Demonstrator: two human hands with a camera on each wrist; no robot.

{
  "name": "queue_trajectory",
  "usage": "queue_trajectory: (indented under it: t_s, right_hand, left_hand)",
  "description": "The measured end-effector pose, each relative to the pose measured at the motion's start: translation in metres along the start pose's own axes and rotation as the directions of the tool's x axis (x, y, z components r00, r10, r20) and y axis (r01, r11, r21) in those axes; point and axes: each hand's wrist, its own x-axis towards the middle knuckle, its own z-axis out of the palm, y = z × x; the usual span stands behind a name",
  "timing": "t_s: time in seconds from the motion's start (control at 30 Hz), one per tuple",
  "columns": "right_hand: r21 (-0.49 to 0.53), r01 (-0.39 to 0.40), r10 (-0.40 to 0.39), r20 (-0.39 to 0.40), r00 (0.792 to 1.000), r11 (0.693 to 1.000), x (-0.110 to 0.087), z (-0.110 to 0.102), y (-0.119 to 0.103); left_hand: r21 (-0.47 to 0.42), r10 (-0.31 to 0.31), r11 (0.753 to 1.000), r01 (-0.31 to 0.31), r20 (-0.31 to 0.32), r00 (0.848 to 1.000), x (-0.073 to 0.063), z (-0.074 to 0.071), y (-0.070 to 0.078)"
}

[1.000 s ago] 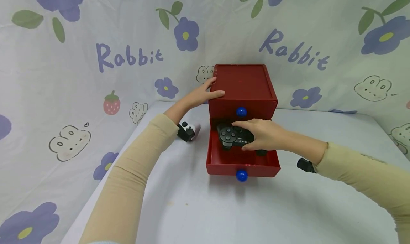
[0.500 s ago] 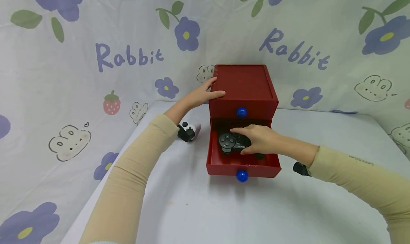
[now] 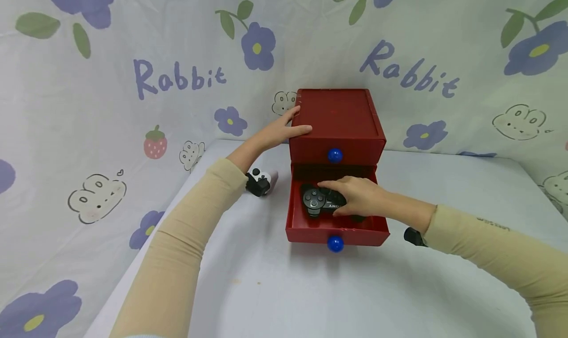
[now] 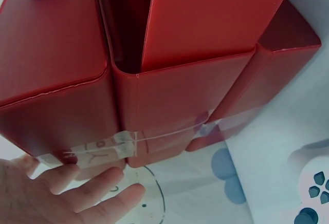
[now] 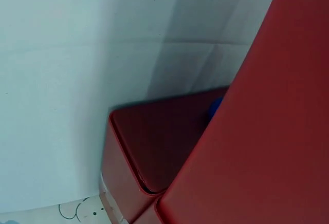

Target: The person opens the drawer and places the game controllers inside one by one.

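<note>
A red drawer cabinet (image 3: 335, 113) stands at the back of the table, its middle drawer (image 3: 306, 235) pulled out. Inside that drawer lies a black game controller (image 3: 314, 198) marked SONY. My right hand (image 3: 366, 196) grips the controller's right part from above, thumb at the near edge, and covers much of it. With fingers extended, my left hand (image 3: 277, 131) rests on the cabinet's upper left edge; the left wrist view shows its spread fingers (image 4: 90, 193) beside the side wall. In the right wrist view red panels fill the right half; neither hand nor controller shows.
A white game controller (image 3: 265, 176) lies on the table left of the cabinet, partly behind my left wrist. Blue round knobs (image 3: 335, 244) stick out from the drawer fronts. A patterned curtain (image 3: 177, 116) hangs behind the white table (image 3: 266, 303).
My right hand has lowered the black controller into the drawer, toward its front. Most of this motion came in the first half second. My left hand has stayed in place.
</note>
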Motion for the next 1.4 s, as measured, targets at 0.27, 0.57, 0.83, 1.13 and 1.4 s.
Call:
queue_trajectory:
  t_s: [0.27, 0.57, 0.83, 1.13, 1.4]
  right_hand:
    - [-0.02, 0.007, -0.007, -0.017, 1.0, 1.0, 0.001, 0.006, 0.001]
    - [-0.015, -0.01, 0.009, -0.025, 1.0, 1.0, 0.001, 0.008, 0.0]
    - [0.003, -0.028, 0.028, -0.006, 1.0, 1.0, 0.001, 0.009, -0.001]
    - [0.077, -0.026, 0.024, 0.016, 1.0, 0.997, -0.004, 0.003, 0.001]
    - [0.103, -0.042, 0.044, -0.016, 0.999, 0.994, -0.014, -0.011, -0.007]
  left_hand:
    - [-0.014, 0.006, 1.0, -0.006, 0.0, 1.0, 0.0, 0.0, -0.002]
    - [-0.032, 0.015, 0.999, -0.015, 0.024, 1.0, 0.001, 0.0, -0.001]
    - [-0.038, 0.003, 0.999, -0.002, 0.031, 1.0, -0.007, 0.0, 0.008]
    - [-0.018, -0.011, 1.0, 0.012, 0.042, 0.999, -0.028, 0.0, 0.028]
    - [-0.026, 0.008, 1.0, -0.008, 0.02, 1.0, -0.001, 0.0, 0.001]
